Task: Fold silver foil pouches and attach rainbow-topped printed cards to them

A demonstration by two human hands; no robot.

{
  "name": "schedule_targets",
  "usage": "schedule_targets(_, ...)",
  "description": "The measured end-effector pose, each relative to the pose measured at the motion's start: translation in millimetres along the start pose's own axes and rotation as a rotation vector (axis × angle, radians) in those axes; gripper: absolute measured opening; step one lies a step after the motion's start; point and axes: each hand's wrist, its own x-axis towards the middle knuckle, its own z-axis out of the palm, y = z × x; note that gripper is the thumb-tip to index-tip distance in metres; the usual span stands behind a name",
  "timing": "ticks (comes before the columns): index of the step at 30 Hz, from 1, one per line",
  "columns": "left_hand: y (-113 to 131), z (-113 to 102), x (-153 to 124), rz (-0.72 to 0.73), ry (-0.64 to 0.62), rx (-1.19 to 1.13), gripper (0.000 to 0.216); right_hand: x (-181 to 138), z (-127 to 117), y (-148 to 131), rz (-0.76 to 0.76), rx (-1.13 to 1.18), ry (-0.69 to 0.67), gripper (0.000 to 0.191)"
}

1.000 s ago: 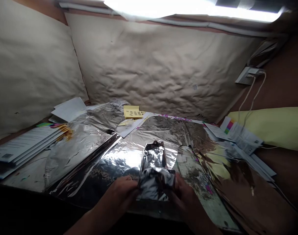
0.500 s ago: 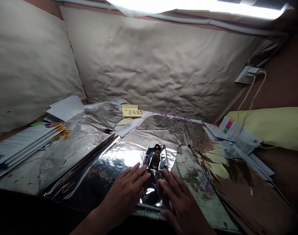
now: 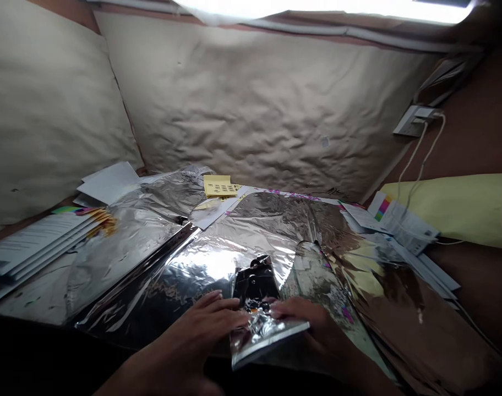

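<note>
Single head-worn view, taken from above the near edge of the desk (image 3: 32,305) and directed forward and down across it, toward the creased wall covering (image 3: 251,104) behind the far edge. The near edge crosses the lower field, sloping downward to the right; the upper border cuts off a lit lamp (image 3: 317,7). Closest to the lens, entering from below: left hand (image 3: 197,327) and right hand (image 3: 312,314).

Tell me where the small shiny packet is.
The packet is at lower centre of the head view, between the left hand and the right hand, both touching it, near the front edge of the table.
</note>
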Motion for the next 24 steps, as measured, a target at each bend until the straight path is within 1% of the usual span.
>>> schedule_targets(2,-1.2,2.0,11.2,-0.12,0.116,-0.114,0.036,11.8,-0.6,3.5,0.208,0.171,0.091,0.035)
schedule_targets(3,-2.1,4.8,16.7,-0.183,0.183,-0.154,0.021,17.3,-0.5,5.1,0.287,0.226,0.13,0.037)
schedule_targets(4,-3.0,8.4,21.9,-0.242,0.251,-0.176,0.023,22.2,-0.4,6.4,0.338,0.282,0.142,0.036)
schedule_targets(5,-4.0,12.1,26.4,-0.289,0.315,-0.185,0.031,26.4,-0.4,7.5,0.36,0.348,0.134,0.033)
schedule_targets(7,-5.3,18.8,33.1,-0.351,0.407,-0.176,0.038,32.3,-0.8,9.1,0.387,0.493,0.083,0.035)
schedule_targets(9,-5.5,23.2,36.6,-0.389,0.453,-0.187,0.032,35.0,-1.1,10.2,0.425,0.576,0.067,0.036)
schedule_targets(11,-4.9,25.4,38.4,-0.425,0.469,-0.23,0.025,36.0,-0.7,10.6,0.456,0.576,0.126,0.033)
schedule_targets(12,-4.5,26.0,39.1,-0.446,0.478,-0.257,0.022,36.2,-0.2,10.6,0.466,0.567,0.149,0.035)
schedule_targets(14,-4.2,26.5,41.1,-0.497,0.496,-0.312,0.02,36.5,1.6,10.4,0.494,0.547,0.172,0.044)
schedule_targets(15,-4.4,26.5,42.3,-0.525,0.505,-0.329,0.027,36.6,2.8,10.2,0.513,0.535,0.182,0.049)
schedule_targets(18,-5.4,24.5,45.7,-0.616,0.495,-0.303,0.072,36.8,7.9,8.5,0.56,0.506,0.233,0.061)
schedule_targets(19,-5.3,23.1,46.4,-0.63,0.474,-0.266,0.079,36.7,10.1,7.6,0.569,0.488,0.264,0.066)
schedule_targets(20,-4.7,21.4,46.9,-0.624,0.446,-0.221,0.082,36.6,12.4,6.5,0.577,0.46,0.298,0.071)
schedule_targets(22,-1.8,18.3,47.9,-0.584,0.399,-0.107,0.08,36.6,16.8,4.1,0.59,0.38,0.362,0.08)
schedule_targets(24,2.3,16.9,50.1,-0.557,0.402,0.073,0.076,37.4,19.6,2.3,0.599,0.289,0.397,0.084)
